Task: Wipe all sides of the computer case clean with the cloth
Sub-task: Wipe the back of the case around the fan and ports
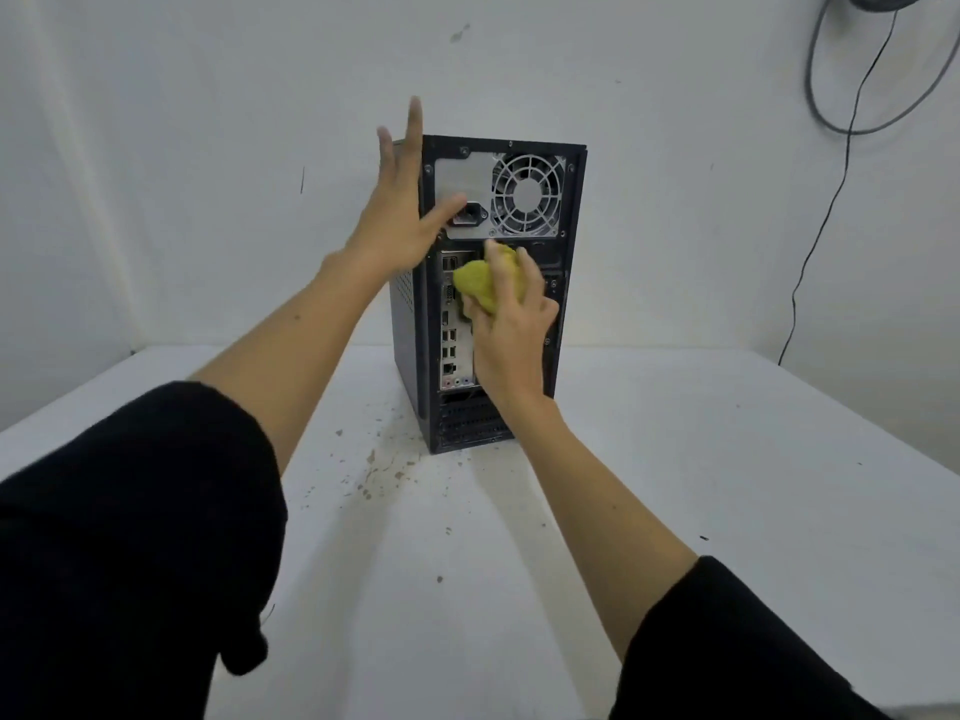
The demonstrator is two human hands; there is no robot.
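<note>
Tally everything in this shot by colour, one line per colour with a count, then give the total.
Black: 1, the computer case standing upright on the table.
Yellow-green: 1, the cloth bunched in the right hand against the case's rear panel.
White: 1, the table.
Grey: 1, the coiled cable hanging on the wall.
Bare hands: 2, counting the left hand, fingers straight by the case's upper edge.
Total: 6

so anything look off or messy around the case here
Yes: brown specks and crumbs lie scattered on the white table just in front of the computer case, as if dirt fell off it. The case itself stands upright, undamaged.
</note>
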